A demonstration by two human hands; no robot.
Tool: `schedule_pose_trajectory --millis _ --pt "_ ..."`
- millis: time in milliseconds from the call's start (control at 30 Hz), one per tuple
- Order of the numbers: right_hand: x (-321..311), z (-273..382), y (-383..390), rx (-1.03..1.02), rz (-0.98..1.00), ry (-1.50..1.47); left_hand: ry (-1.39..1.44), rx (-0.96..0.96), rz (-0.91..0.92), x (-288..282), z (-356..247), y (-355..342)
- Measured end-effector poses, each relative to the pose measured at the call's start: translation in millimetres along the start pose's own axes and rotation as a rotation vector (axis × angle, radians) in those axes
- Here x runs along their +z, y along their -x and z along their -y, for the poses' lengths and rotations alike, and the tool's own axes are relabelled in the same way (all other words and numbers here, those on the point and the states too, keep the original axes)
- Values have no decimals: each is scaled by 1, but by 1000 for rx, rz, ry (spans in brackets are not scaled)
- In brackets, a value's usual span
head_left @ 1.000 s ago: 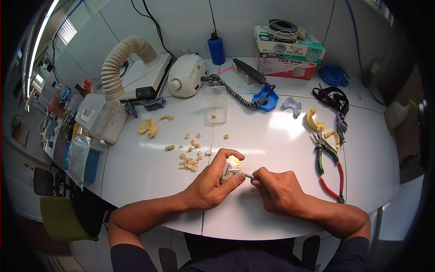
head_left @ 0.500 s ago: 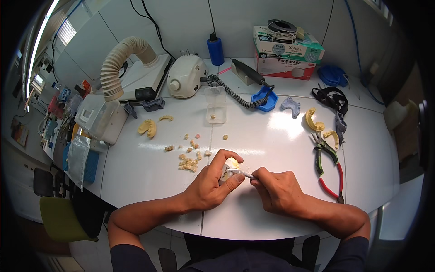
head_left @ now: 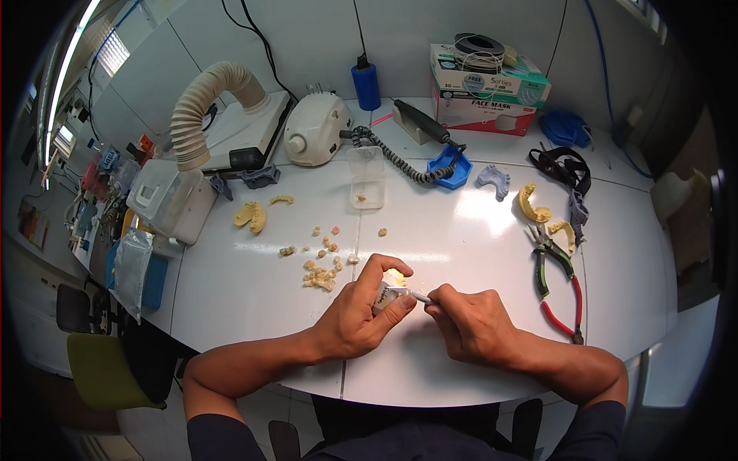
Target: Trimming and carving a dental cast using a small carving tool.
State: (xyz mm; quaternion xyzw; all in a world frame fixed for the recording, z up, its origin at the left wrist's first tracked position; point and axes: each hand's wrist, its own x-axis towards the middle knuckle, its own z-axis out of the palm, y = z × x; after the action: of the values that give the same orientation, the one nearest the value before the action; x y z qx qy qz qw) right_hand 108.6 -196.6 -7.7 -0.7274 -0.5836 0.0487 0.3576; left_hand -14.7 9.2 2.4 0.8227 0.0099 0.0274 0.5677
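Above the near middle of the white table, my left hand [head_left: 360, 313] is closed around a small white and yellow dental cast [head_left: 394, 278] with dark marks on its side. Its thumb and index finger press on opposite sides, and the palm hides part of the cast. From the right, my right hand [head_left: 473, 323] pinches a slim metallic hand tool [head_left: 419, 296], whose tip meets the cast beside my left thumb. The exact shape of that tip is too small to tell. Beyond my left hand lies a pile of small tooth-shaped pieces [head_left: 319, 276].
Right of my hands lie red-and-green pliers [head_left: 557, 280], yellow casts [head_left: 532, 203] and a grey impression [head_left: 493, 181]. At the back stand a white control unit [head_left: 317, 129], a black handpiece [head_left: 420, 121], mask boxes [head_left: 488, 92] and a ribbed suction hose [head_left: 192, 115]. An open clear box [head_left: 367, 192] sits mid-table.
The cast has turned very slightly in my left hand, and the tool has shifted a little against it. Everything else stays where it was.
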Motion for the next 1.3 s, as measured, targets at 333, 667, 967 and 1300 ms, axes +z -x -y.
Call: schedule_pose_trajectory --millis 333,667,967,1300 --pt "-1 0 0 1 30 -2 39 -44 28 -1 -1 1" --pt "0 0 0 -2 9 -7 20 -17 11 0 3 1" --pt "0 -2 0 -5 -1 -12 15 -103 58 -3 -5 0" --pt "1 -2 1 -10 -4 -27 34 -45 22 -1 -2 0"
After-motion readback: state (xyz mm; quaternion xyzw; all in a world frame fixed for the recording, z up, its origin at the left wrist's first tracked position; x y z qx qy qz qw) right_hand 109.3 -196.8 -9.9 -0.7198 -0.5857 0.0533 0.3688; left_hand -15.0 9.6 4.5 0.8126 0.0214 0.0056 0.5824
